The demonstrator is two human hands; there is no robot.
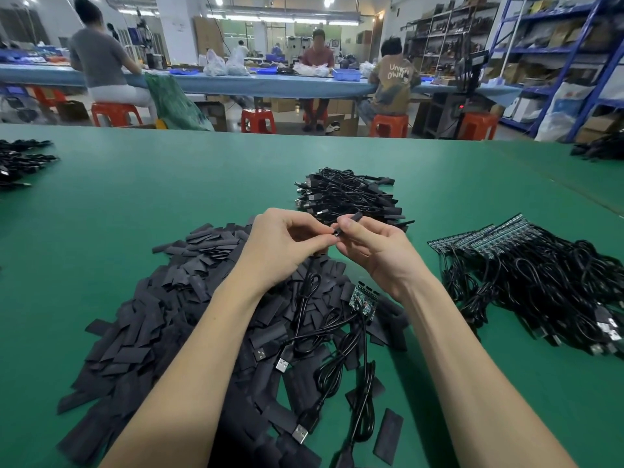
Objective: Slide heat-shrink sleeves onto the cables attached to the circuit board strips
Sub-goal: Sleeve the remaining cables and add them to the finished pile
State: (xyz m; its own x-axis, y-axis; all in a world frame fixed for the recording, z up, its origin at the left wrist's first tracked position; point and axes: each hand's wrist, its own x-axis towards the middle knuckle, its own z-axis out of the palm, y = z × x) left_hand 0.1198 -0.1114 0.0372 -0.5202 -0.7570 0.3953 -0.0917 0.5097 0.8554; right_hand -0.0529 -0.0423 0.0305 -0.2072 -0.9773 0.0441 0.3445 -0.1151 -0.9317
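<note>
My left hand (287,241) and my right hand (374,248) meet above the green table. The right hand pinches a flat black heat-shrink sleeve (353,218). The left hand pinches the end of a black cable (309,292) right at the sleeve's mouth; whether the cable is inside the sleeve is hidden by my fingers. That cable hangs down to a small green circuit board strip (363,298) lying on a large heap of loose black sleeves (175,305). Several USB plugs (282,364) on black cables lie between my forearms.
A pile of sleeved cables (347,194) lies behind my hands. At the right is a bundle of circuit strips with cables (526,265). More black cables sit at the far left edge (20,160). Beyond the green table (135,197), people sit at another bench.
</note>
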